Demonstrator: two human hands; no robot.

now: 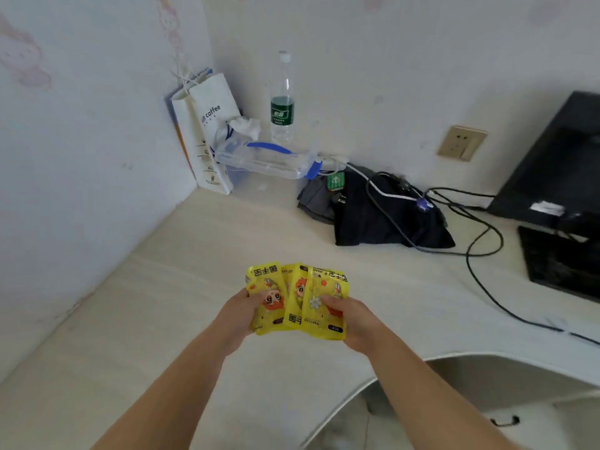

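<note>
While overlapping yellow packets (293, 319) are held fanned above the counter (162, 287), their left side is gripped by the left hand (240, 315) and their right side by the right hand (354, 319). Beyond the hands, a dark bag (373, 216) and a water bottle (282, 105) are seen.

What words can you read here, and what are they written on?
"coffee": on the white paper bag, after a cut-off letter "n".
"暖手": near the bottom of the middle one of the yellow packets.
Too blurred or small to read: the green label on the water bottle, the green tag on the dark bag, the small print on the paper bag and the packets.
</note>
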